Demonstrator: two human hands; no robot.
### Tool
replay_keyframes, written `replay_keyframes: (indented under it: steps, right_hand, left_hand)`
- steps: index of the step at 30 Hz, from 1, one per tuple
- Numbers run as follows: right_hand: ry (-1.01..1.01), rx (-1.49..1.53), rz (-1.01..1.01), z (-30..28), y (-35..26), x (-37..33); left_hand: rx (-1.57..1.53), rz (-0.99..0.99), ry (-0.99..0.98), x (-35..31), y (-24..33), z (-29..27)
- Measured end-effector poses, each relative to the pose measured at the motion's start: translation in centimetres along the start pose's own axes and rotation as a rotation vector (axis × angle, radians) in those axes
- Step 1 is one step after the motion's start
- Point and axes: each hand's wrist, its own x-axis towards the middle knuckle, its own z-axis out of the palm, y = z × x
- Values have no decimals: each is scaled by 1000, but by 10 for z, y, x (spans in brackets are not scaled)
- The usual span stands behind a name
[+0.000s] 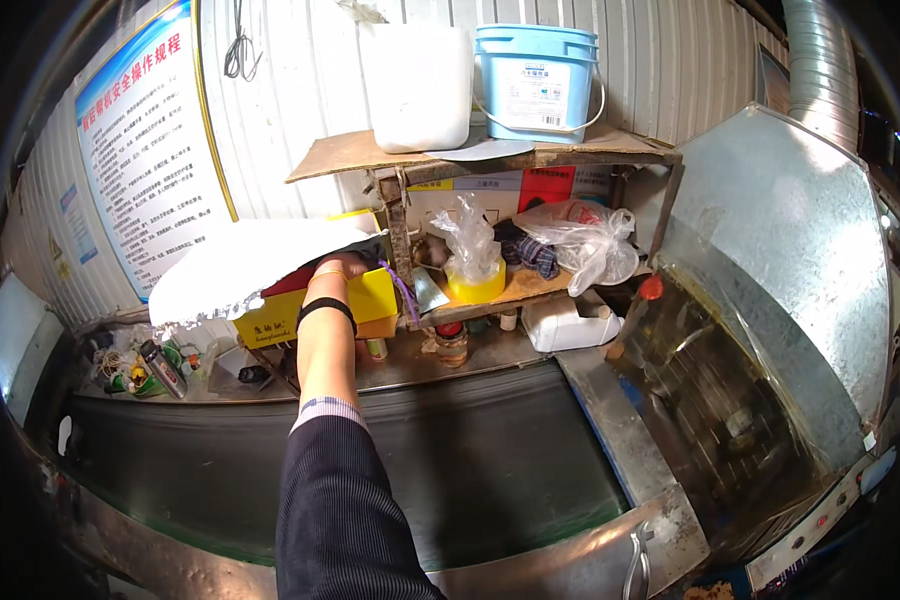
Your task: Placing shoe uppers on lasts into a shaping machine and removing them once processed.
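My left hand (337, 268) reaches forward over a dark belt (470, 460) into an open yellow cardboard box (372, 298) at the back. Its fingers are hidden inside the box, so I cannot tell whether they hold anything. A black band and a thin bracelet sit on the wrist, and the sleeve is dark and striped. A large white sheet (235, 268) lies over the left part of the box, just above the hand. My right hand is out of view.
A makeshift cardboard shelf (570, 150) carries a white tub (415, 85) and a blue bucket (537, 80). Below it are plastic bags (580, 240), a yellow roll (475, 287) and a white jug (560, 325). A metal hood (780, 260) stands at the right. Small bottles and clutter (155, 368) lie at the left.
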Motion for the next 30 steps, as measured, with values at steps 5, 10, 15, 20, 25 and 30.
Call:
replay_keyframes:
  steps: [5,10,15,20,25,30]
  right_hand:
    - [110,-1,-128,5,2,2]
    - [294,-97,-176,33,17,3]
    - [301,29,-136,59,39,6]
    - [477,8,-243,59,44,1]
    - [462,-121,-249,30,20,-1]
    - [290,21,-131,7,2,6]
  left_hand:
    - [-397,71,-31,11,-14,6]
    - [-902,96,-6,11,-31,7]
    - [-1386,95,-40,-20,-32,-9]
    - [-1201,-75,-185,-50,-29,-34]
    - [-1197,43,12,-48,-28,-20]
    - [-586,115,-80,-55,-34,-18]
